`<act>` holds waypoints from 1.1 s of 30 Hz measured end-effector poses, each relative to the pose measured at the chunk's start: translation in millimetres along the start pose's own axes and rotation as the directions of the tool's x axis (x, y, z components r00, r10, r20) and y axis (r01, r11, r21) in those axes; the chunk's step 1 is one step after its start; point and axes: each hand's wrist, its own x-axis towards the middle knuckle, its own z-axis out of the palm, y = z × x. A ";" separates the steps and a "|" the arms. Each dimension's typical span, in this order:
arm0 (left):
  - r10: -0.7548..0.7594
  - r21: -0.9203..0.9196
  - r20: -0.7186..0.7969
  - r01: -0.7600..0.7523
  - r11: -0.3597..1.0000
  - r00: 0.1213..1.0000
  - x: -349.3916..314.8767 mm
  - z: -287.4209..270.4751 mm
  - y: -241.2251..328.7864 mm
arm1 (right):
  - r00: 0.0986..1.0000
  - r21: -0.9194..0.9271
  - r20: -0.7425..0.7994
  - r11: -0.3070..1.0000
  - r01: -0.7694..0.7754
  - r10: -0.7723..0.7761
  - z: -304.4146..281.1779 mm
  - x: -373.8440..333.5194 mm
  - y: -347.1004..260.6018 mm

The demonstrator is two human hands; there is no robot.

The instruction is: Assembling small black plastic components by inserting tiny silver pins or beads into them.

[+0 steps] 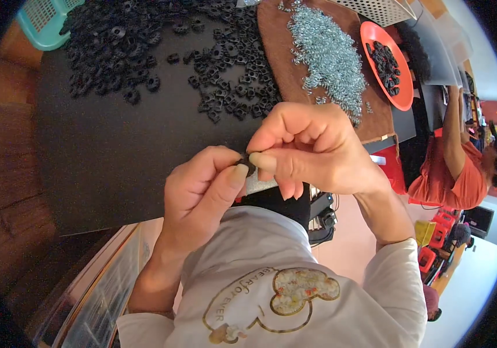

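Note:
Between both hands, just over the table's near edge, is a small black plastic part. My left hand pinches it between thumb and forefinger. Coming from the right, my right hand has its thumb and forefinger pressed together at the same part; whether a second small piece sits in that pinch is hidden. Beyond the hands lie a spread of small black clip-like parts and a larger heap of rounded black parts. A pile of small silvery springs rests on a brown cloth.
An orange-red plate with black pieces stands right of the springs. A green plastic basket sits at the far left, a white perforated basket at the back right. Another person in an orange shirt works at the right.

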 end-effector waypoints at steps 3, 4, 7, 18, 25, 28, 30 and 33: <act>-0.072 0.075 0.051 0.068 0.995 0.996 4.5 0.9 5.4 | 0.992 -0.050 -0.033 0.992 0.118 -0.120 -1.9 -1.6 8.8; -0.081 0.108 0.094 0.071 0.992 0.992 6.1 0.2 6.4 | 0.991 -0.073 -0.033 0.989 0.126 -0.128 -2.5 -2.5 9.2; -0.060 0.125 0.129 0.044 0.991 0.990 5.8 -1.8 5.3 | 0.983 -0.083 -0.045 0.981 0.175 -0.179 0.0 -3.1 11.7; -0.029 0.006 -0.042 0.029 1.000 0.999 3.4 6.7 4.4 | 0.922 -0.436 -0.025 0.834 0.338 -0.387 5.9 0.2 13.5; -0.148 -0.197 -0.077 0.130 0.972 0.986 6.4 7.5 15.1 | 0.689 -0.826 0.192 0.264 0.498 -0.699 4.7 6.7 29.6; -0.139 -0.232 -0.013 0.132 0.964 0.990 6.5 0.9 13.2 | 0.665 -0.860 0.258 0.147 0.488 -0.701 6.0 5.0 26.1; -0.125 -0.177 0.026 0.127 0.976 0.992 6.5 -0.6 10.6 | 0.655 -0.875 0.284 0.091 0.476 -0.701 6.1 4.5 24.0; -0.111 -0.148 -0.004 0.109 0.983 0.994 4.3 1.8 12.9 | 0.633 -0.891 0.310 0.016 0.455 -0.709 7.5 2.5 23.1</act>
